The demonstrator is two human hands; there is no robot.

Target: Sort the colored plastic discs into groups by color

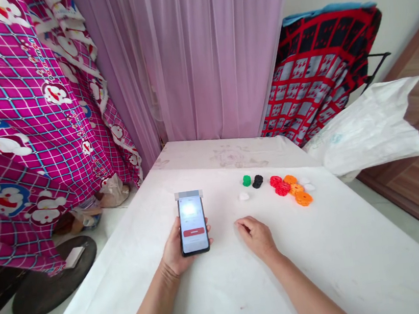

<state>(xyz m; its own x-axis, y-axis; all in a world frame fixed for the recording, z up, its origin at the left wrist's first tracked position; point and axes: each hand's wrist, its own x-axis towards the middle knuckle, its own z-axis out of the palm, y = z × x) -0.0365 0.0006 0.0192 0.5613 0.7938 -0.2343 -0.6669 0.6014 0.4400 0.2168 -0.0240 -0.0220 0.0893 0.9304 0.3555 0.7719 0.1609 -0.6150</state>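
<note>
My left hand [173,249] is wrapped round a smartphone [193,226], held upright over the table. Its lit screen shows a red bar and faces me. My right hand [257,235] rests on the white table in a loose fist, with nothing visible in it. Beyond that hand lie small scalloped round pieces: green [246,180], black [258,181] and white [243,197]. To their right, red pieces [282,188] and orange pieces [303,198] sit close together, with more white pieces [307,185] beside them.
The white-covered table [220,299] spreads beneath both arms. A white plastic bag [375,127] hangs over its right edge. Purple curtains [204,60] stand behind it. Patterned pink cloth [35,123] hangs at the left, and a red-and-black checked cloth [309,66] at the back right.
</note>
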